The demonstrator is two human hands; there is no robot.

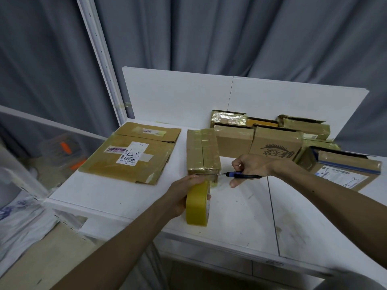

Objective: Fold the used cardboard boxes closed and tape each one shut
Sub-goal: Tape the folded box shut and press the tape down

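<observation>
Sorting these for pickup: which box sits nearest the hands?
The narrow tape-wrapped box standing alone, its near end by the left hand with the tape roll and the right hand with the blue-handled tool; the others sit farther back.

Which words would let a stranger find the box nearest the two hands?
On the white table, between the flattened cardboard on the left and the row of boxes at the back, lies one narrow taped box. It alone juts forward, ending at the tape roll in the left hand.

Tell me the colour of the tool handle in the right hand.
Blue and black; the handle shows best in the head view.
</observation>
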